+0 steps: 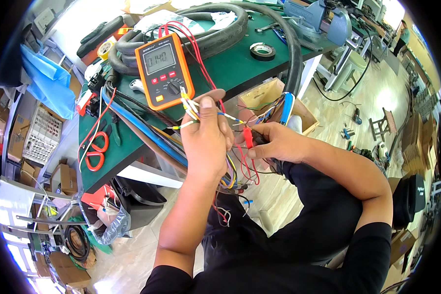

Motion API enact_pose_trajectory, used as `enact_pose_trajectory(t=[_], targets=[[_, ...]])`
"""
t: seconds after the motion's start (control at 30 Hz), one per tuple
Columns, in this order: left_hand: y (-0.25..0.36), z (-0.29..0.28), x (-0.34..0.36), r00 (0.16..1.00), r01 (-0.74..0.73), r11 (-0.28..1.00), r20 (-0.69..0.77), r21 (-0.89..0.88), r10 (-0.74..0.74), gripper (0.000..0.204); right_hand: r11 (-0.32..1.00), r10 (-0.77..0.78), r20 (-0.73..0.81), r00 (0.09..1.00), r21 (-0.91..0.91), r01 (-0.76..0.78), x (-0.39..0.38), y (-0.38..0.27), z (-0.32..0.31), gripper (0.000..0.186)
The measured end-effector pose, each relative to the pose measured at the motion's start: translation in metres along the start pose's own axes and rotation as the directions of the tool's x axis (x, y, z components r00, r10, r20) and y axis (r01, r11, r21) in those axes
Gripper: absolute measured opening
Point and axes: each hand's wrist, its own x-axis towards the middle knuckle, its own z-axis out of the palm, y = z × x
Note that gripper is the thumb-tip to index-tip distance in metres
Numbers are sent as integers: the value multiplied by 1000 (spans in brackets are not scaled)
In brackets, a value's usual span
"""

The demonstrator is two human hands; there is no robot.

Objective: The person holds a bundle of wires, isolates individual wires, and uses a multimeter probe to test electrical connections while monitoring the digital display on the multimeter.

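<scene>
My left hand is closed around a bundle of thin coloured wires whose ends fan out above the thumb. Level with it, my right hand pinches a red test clip between thumb and fingers. A wire with blue and yellow sleeves runs between the hands toward the clip; whether the clip grips it, I cannot tell. Just beyond my left hand, an orange and black digital meter leans on the table with its display lit. Red test leads come from its top. A thick cable's blue core hangs by my right hand.
The green-topped table carries a coiled black cable, black tape, orange-handled scissors and a blue vise. Beneath are a wooden box and a lined bin. Another person stands far right.
</scene>
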Motion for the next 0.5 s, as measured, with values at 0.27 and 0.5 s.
enact_pose_trajectory(t=[0.27, 0.5], targets=[[1, -1, -2, 999, -34, 997, -10, -72, 34, 34, 992, 11, -90, 996, -121, -22, -3, -4, 6, 24], [5, -2, -1, 998, -53, 996, -41, -68, 50, 32, 948, -89, -104, 991, -314, 52, -4, -3, 5, 22]])
